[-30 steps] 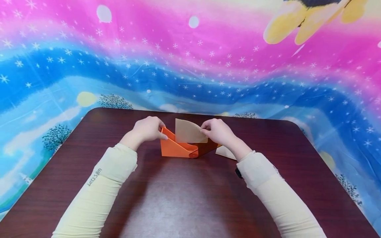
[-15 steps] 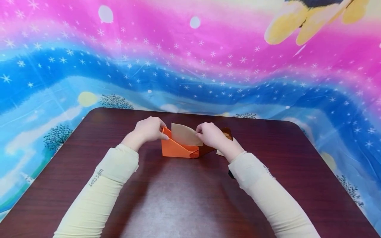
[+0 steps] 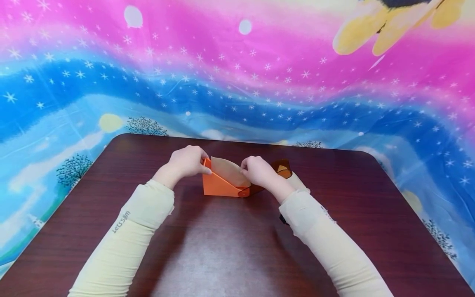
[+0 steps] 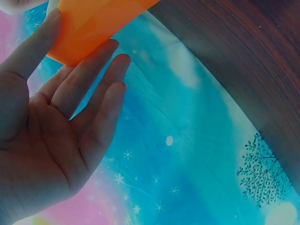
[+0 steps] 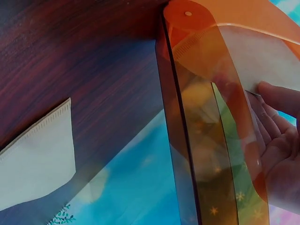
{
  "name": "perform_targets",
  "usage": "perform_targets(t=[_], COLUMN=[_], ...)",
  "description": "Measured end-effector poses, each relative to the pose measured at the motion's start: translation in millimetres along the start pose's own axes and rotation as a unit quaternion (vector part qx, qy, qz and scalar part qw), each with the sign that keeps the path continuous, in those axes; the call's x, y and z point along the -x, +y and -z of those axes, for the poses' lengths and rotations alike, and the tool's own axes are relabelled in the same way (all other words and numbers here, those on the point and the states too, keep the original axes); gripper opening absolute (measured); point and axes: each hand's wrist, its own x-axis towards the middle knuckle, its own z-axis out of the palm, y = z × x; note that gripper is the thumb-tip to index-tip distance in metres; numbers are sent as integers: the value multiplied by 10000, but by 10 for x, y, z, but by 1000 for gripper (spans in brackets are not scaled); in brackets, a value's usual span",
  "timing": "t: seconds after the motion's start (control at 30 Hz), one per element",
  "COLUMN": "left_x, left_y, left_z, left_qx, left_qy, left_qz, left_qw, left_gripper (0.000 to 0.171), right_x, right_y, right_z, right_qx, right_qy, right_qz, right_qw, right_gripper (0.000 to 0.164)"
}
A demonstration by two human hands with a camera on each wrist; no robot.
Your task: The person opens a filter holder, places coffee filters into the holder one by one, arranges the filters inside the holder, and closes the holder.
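An orange box (image 3: 222, 188) with a sloped top stands on the table, its see-through amber lid (image 5: 201, 140) swung out to the right. My left hand (image 3: 187, 161) grips the box's tall left end; in the left wrist view the thumb and fingertips meet its orange wall (image 4: 93, 28). A tan, fan-shaped coffee filter paper (image 3: 227, 171) sits partly down inside the box, its curved edge up. My right hand (image 3: 259, 170) pinches the paper's right edge between thumb and fingers, above the lid's hinge. The paper's lower part is hidden by the box wall.
In the right wrist view, more filter paper (image 5: 42, 154) with a crimped edge lies on the dark wooden table (image 3: 222, 247), beyond the lid. A patterned cloth (image 3: 237, 82) hangs behind the table's far edge.
My right hand has moved left and down, lowering the coffee filter paper from above the box into it. My left hand keeps its grip on the box.
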Motion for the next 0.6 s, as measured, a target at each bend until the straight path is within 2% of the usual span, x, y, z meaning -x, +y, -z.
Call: perform_targets(t=[0.3,0.6], left_x=[21,9], left_y=[6,4], left_z=[1,-7], left_qx=[-76,-93], left_qy=[42,12], left_qz=[-22,-19], left_qw=[10000,10000], left_gripper=[41,38], right_x=[-27,-66], right_y=[-37,-29], right_z=[-64,-150], right_qx=[107,77], right_qy=[0,-13], right_qz=[88,53], right_qw=[9999,10000], right_gripper=[13,14])
